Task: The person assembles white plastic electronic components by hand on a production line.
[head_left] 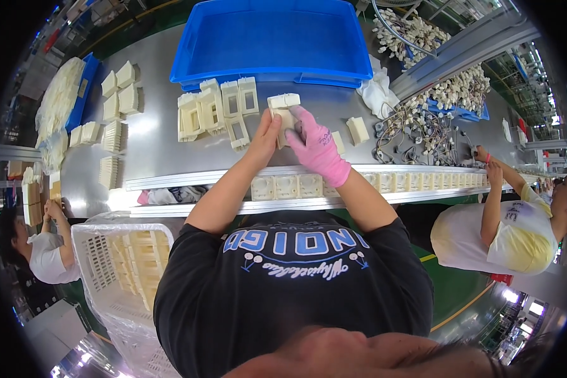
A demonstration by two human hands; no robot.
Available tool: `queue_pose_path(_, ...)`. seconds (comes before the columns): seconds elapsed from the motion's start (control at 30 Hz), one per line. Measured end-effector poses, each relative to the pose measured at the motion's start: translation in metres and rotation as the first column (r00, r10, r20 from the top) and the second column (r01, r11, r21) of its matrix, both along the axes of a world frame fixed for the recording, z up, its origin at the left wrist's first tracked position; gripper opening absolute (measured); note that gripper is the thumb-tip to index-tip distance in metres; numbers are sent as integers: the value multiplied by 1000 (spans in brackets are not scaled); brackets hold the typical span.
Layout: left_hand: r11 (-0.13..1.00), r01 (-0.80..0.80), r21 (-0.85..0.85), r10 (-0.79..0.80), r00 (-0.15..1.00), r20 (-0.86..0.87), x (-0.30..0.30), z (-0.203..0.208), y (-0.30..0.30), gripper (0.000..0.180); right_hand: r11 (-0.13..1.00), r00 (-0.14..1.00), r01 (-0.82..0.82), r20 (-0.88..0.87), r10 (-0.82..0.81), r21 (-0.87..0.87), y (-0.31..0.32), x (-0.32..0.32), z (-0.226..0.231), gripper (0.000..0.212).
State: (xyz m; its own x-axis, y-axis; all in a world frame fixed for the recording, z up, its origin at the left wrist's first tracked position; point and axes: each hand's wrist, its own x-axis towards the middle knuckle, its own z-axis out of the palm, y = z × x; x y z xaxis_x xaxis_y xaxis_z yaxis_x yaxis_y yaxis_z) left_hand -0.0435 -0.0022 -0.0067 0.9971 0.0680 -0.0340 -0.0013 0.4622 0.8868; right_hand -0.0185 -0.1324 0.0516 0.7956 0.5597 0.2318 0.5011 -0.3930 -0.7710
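Two hands, bare left hand (266,135) and pink-gloved right hand (313,143), gripping cream plastic block (284,112), empty blue bin (271,39), grey bench (157,142).

- One head-worn fisheye view, looking steeply down, close above the person's chest.
- It faces the grey worktable (157,145) across the upper frame.

**Around the bench**

We see a blue bin (274,38) at the far edge of the grey bench (157,145), cream frames (217,110) standing before it, wired parts (422,126) heaped rightward, and a white crate (116,264) down at our left.
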Motion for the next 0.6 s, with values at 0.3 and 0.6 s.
queue_pose_path(0.3,986,141,89,-126,980,-153,-7,8,4,35,983,963,-94,-235,130,160,-17,4,6,44)
queue_pose_path(0.6,629,713,-311,-777,572,-261,-16,35,46,36,840,880,-458,13,475,292,-12,13,32,31)
